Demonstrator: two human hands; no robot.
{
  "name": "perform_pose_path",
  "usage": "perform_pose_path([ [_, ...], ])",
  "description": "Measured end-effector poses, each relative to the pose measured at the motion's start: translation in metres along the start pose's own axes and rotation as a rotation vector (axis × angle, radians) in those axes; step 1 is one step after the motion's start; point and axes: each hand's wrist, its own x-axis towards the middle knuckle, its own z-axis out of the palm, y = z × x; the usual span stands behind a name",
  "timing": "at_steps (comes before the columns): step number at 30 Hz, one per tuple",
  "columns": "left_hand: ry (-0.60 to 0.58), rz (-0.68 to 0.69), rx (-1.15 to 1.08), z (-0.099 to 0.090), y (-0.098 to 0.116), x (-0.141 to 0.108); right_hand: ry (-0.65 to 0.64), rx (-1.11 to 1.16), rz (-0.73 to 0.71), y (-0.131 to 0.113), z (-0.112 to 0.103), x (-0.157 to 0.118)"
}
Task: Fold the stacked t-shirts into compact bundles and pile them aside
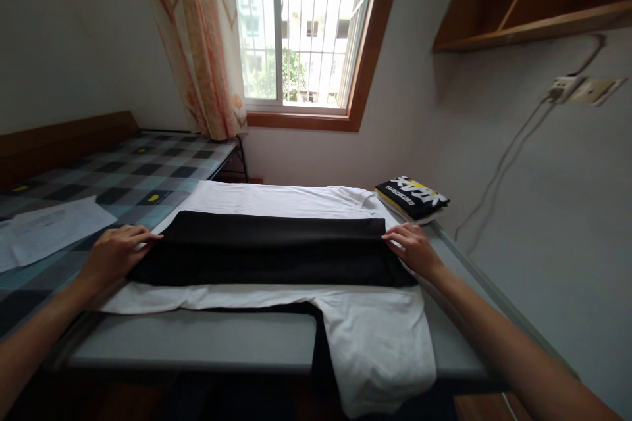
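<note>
A black cloth (276, 260), folded into a long flat band, lies across a white garment (380, 335) on the table. Its left end is pinched between the thumb and fingers of my left hand (118, 251). At the right end, my right hand (411, 248) pinches the same black cloth near its upper edge. A slight crease runs along the cloth between both hands. The white garment shows beyond and in front of the black band, and one part of it hangs over the table's front edge.
Folded clothes (415, 198) with a black printed top sit at the table's far right. A checkered bed (162, 161) with paper sheets (54, 230) stands on the left. The grey table (197, 342) meets the right wall, where cords hang from a socket (563, 89).
</note>
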Motion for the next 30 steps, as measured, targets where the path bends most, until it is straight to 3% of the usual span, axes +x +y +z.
perform_pose_path([
  [3, -0.065, 0.043, 0.017, -0.001, -0.002, 0.004, -0.072, 0.053, -0.028, 0.000, -0.002, 0.001],
  [6, -0.009, 0.089, 0.032, -0.003, 0.008, 0.010, -0.081, 0.068, 0.003, -0.004, -0.008, 0.008],
  [8, 0.025, 0.177, -0.011, -0.007, 0.026, 0.016, -0.037, 0.071, 0.044, -0.012, -0.012, 0.018],
  [12, 0.046, 0.419, -0.098, -0.017, 0.091, 0.033, -0.017, 0.130, 0.039, -0.044, -0.017, 0.050],
  [17, 0.140, 0.670, -0.107, -0.035, 0.194, 0.059, -0.219, 0.202, -0.112, -0.100, -0.008, 0.093],
  [21, 0.236, 0.789, -0.084, -0.036, 0.250, 0.080, -0.304, 0.141, -0.156, -0.126, 0.008, 0.112],
  [25, 0.315, 0.806, -0.108, -0.026, 0.273, 0.091, -0.224, 0.040, -0.134, -0.134, 0.022, 0.110],
  [30, 0.391, 0.723, -0.225, -0.016, 0.272, 0.089, -0.079, 0.039, -0.144, -0.134, 0.031, 0.101],
])
